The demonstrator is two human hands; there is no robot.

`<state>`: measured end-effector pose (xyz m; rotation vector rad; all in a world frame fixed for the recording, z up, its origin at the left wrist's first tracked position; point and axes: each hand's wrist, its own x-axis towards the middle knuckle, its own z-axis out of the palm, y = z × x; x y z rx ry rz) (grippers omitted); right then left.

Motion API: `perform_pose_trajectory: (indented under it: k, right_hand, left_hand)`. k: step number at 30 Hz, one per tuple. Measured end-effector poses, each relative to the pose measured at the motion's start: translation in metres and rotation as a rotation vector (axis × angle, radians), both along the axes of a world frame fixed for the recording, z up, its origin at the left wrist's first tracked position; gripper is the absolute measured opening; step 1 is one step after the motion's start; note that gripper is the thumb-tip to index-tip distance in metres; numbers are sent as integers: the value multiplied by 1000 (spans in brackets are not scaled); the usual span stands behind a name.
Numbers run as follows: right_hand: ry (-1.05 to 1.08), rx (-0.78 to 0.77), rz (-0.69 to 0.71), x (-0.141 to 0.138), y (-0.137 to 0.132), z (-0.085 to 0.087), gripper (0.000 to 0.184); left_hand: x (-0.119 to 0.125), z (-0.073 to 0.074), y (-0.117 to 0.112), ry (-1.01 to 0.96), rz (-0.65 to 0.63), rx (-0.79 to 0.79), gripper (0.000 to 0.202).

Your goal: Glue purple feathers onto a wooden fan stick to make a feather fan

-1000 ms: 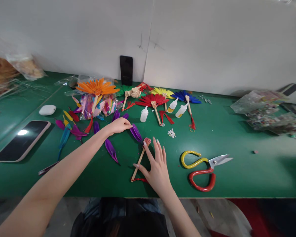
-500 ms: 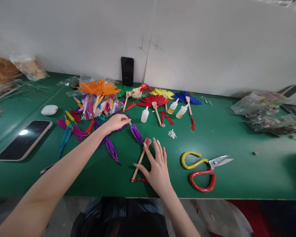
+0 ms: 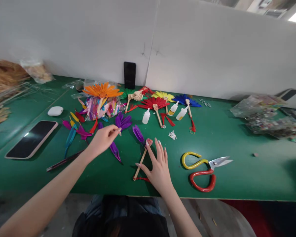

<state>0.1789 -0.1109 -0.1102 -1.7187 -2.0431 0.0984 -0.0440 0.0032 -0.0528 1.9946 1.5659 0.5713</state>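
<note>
My right hand (image 3: 160, 168) lies spread over a small wooden fan handle (image 3: 141, 163). Its index fingertip touches the pinkish head (image 3: 149, 142) and its thumb rests on the stick. From that head a purple feather (image 3: 138, 134) sticks out to the upper left, and a red tassel (image 3: 143, 179) trails from the lower end. My left hand (image 3: 104, 140) hovers left of it, thumb and fingers pinched together; whatever is between the tips is too small to make out. Just beyond those fingertips is a cluster of purple feathers (image 3: 123, 121). Another purple feather (image 3: 115, 152) lies below my left hand.
Scissors (image 3: 207, 169) lie to the right, with small white beads (image 3: 172, 135) behind. Further back are glue bottles (image 3: 146, 116) and several feather fans, including a red one (image 3: 156, 103) and an orange one (image 3: 102, 90). A phone (image 3: 32, 140) lies at left.
My left hand has drawn back down and left, away from the purple feather at the fan head, uncovering the purple cluster. My right hand stays on the handle. The view has shifted slightly.
</note>
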Motion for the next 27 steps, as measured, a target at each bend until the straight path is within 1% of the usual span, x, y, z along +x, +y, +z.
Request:
perform_pose_trajectory:
  k: [3,6,8,10,13,15,16,17,19,21,23,25,27]
  right_hand:
    - [-10,-1,6,0,0,-2,69]
    - [-20,-5,3,0,-1,-2,68]
    - [-24,-7,-3,-1,-1,-1,68]
    - [-23,-1,-7,-1,-1,-1,68]
    - [-19,13,-9,-1,-1,-2,69]
    - [-17,11,-8,-1,-2,-2,69]
    - [-15,6,-6,0,-2,-3,70]
    - [-13,-1,-3,0,-2,-3,70]
    - [-5,-16,6,0,-2,-4,73]
    - [6,-21,14,0,-2,-5,75]
    - [21,-14,22,0,-2,-6,76]
    - [42,-7,28,1,-2,-7,76]
    - [81,-2,32,2,-1,-8,75]
  left_hand:
    - [11,-12,-11,-54,-73,-98,38]
    - [23,-14,-5,-168,-70,-195,34]
    - [27,-11,4,-242,-31,-210,33]
    - [25,-5,14,-295,22,-181,33]
    - [8,1,24,-304,154,-67,35]
    - [-9,4,23,-219,244,60,35]
    - [-17,5,20,-150,254,106,36]
    - [-23,5,14,-72,232,125,38]
    - [-30,5,-2,84,126,93,41]
    - [-30,1,-20,234,35,55,41]
    - [-25,-6,-34,368,12,51,42]
    - [-19,-15,-43,461,-9,45,46]
    - [-15,-21,-46,524,-28,35,46]
